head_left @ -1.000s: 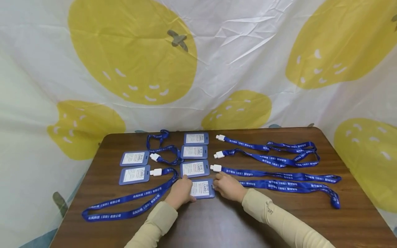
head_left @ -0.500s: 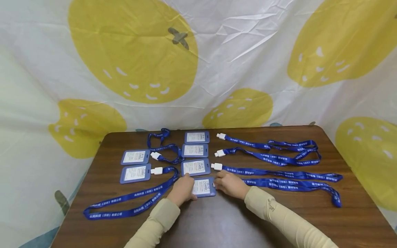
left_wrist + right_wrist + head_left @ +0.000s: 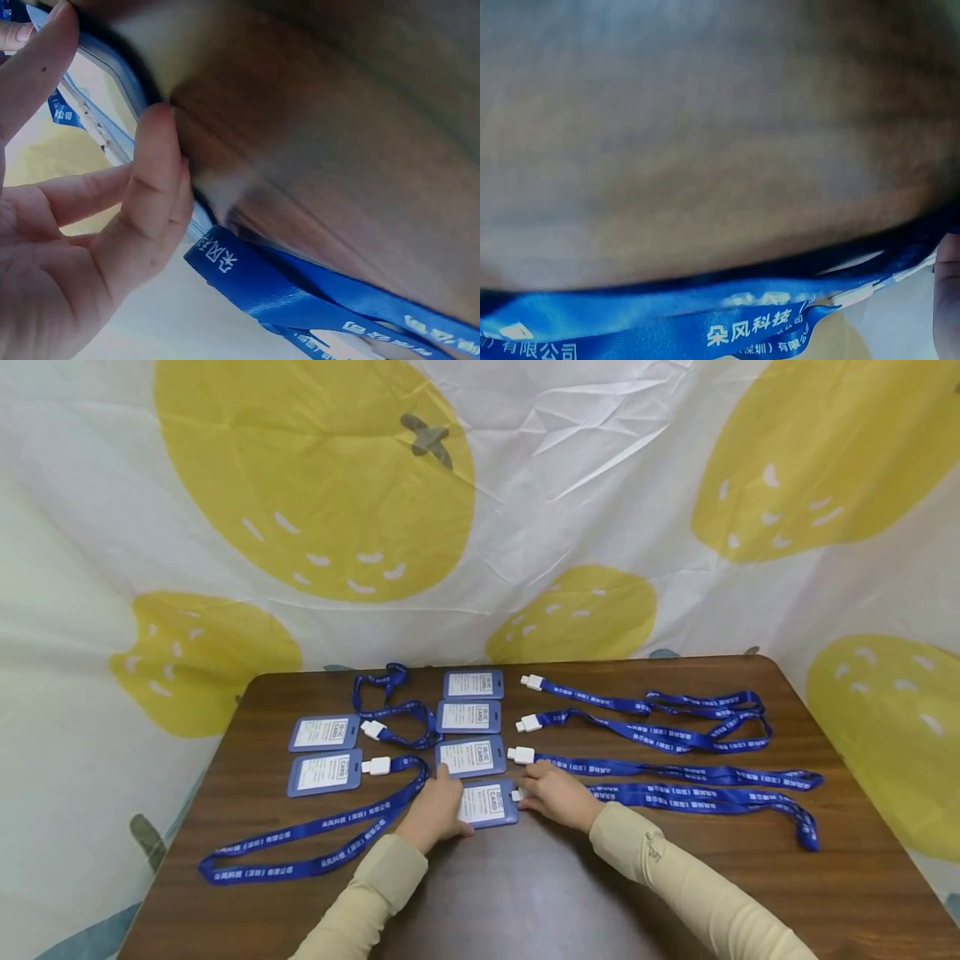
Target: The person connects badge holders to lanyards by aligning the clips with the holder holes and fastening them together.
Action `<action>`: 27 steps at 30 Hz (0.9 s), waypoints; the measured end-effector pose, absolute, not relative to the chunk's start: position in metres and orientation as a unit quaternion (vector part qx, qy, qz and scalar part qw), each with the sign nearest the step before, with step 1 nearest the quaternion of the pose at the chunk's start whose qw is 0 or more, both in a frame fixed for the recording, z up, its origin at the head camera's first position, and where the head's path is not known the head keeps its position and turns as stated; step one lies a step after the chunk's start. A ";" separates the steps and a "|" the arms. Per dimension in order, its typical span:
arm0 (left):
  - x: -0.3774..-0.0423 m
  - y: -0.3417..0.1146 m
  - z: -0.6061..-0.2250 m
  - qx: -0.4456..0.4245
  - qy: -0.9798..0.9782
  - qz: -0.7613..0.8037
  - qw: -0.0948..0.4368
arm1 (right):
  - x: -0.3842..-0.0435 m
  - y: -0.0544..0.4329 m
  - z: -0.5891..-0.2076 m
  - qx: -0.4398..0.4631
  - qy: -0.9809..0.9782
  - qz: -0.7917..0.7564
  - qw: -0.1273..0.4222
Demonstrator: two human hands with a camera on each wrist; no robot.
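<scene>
My left hand [image 3: 435, 807] grips the nearest blue ID badge holder [image 3: 486, 803] by its left side, with the thumb on the near edge. In the left wrist view, bent fingers [image 3: 154, 161] meet the holder's rim. At the holder's slotted right end, my right hand [image 3: 558, 796] pinches the white clip [image 3: 517, 795] of a blue lanyard [image 3: 682, 797]. The clip is mostly covered by the fingers, and its tip is right at the holder's edge. That lanyard's strap runs off to the right on the table. In the right wrist view, only a sliver of the hand shows at the right edge.
Three more badge holders [image 3: 471, 756] lie in a column behind, with lanyards [image 3: 667, 770] to their right. At left, two holders [image 3: 324, 772] lie beside lanyard clips [image 3: 377, 766]; one strap loops toward the front left. A patterned cloth [image 3: 525, 510] hangs behind the wooden table [image 3: 510, 902].
The head view has tilted slightly, so everything sits a little higher in the picture. Both hands stay on the nearest badge holder and its lanyard clip, hardly moving.
</scene>
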State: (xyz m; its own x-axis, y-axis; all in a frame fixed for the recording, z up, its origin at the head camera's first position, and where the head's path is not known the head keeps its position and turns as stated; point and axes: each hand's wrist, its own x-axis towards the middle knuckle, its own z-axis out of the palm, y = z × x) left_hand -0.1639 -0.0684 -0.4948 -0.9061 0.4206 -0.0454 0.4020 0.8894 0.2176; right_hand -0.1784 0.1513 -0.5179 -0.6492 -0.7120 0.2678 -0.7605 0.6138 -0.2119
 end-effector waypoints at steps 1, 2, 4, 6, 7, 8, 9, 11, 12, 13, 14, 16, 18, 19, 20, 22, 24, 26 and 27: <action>-0.164 -0.069 -0.495 0.214 0.971 0.099 0.046 | -0.178 0.151 -0.518 0.412 -0.895 0.152 0.080; -0.164 -0.070 -0.495 0.219 0.970 0.095 0.046 | -0.178 0.151 -0.518 0.412 -0.895 0.151 0.081; -0.165 -0.070 -0.495 0.231 0.968 0.091 0.045 | -0.177 0.150 -0.517 0.410 -0.896 0.147 0.084; -0.165 -0.071 -0.495 0.246 0.965 0.084 0.039 | -0.177 0.149 -0.517 0.406 -0.897 0.150 0.086; -0.165 -0.071 -0.495 0.252 0.964 0.084 0.034 | -0.177 0.149 -0.516 0.401 -0.899 0.154 0.084; -0.164 -0.071 -0.495 0.257 0.962 0.083 0.029 | -0.177 0.149 -0.516 0.394 -0.901 0.161 0.081; -0.164 -0.071 -0.495 0.259 0.962 0.083 0.027 | -0.178 0.148 -0.515 0.385 -0.904 0.168 0.078; -0.164 -0.071 -0.495 0.261 0.962 0.082 0.023 | -0.179 0.148 -0.514 0.361 -0.911 0.189 0.069; -0.164 -0.071 -0.495 0.258 0.962 0.084 0.022 | -0.179 0.148 -0.513 0.348 -0.914 0.199 0.065; -0.164 -0.071 -0.495 0.257 0.962 0.085 0.022 | -0.180 0.148 -0.512 0.335 -0.917 0.208 0.058; -0.164 -0.071 -0.495 0.255 0.963 0.085 0.023 | -0.180 0.149 -0.511 0.324 -0.920 0.216 0.050; -0.164 -0.071 -0.495 0.253 0.963 0.086 0.024 | -0.182 0.150 -0.508 0.308 -0.922 0.231 0.032; -0.164 -0.070 -0.495 0.253 0.963 0.088 0.023 | -0.183 0.152 -0.506 0.309 -0.921 0.236 0.018; -0.163 -0.070 -0.495 0.254 0.963 0.088 0.023 | -0.183 0.153 -0.506 0.311 -0.920 0.239 0.012; -0.163 -0.070 -0.496 0.254 0.963 0.089 0.022 | -0.183 0.154 -0.506 0.317 -0.918 0.239 0.008; -0.163 -0.070 -0.496 0.253 0.963 0.090 0.024 | -0.183 0.155 -0.508 0.331 -0.914 0.235 0.010; -0.163 -0.071 -0.496 0.254 0.962 0.091 0.027 | -0.182 0.156 -0.510 0.346 -0.910 0.229 0.016; -0.163 -0.071 -0.497 0.261 0.961 0.090 0.025 | -0.182 0.156 -0.511 0.360 -0.905 0.225 0.025; -0.163 -0.071 -0.496 0.265 0.960 0.089 0.024 | -0.181 0.156 -0.512 0.366 -0.903 0.222 0.030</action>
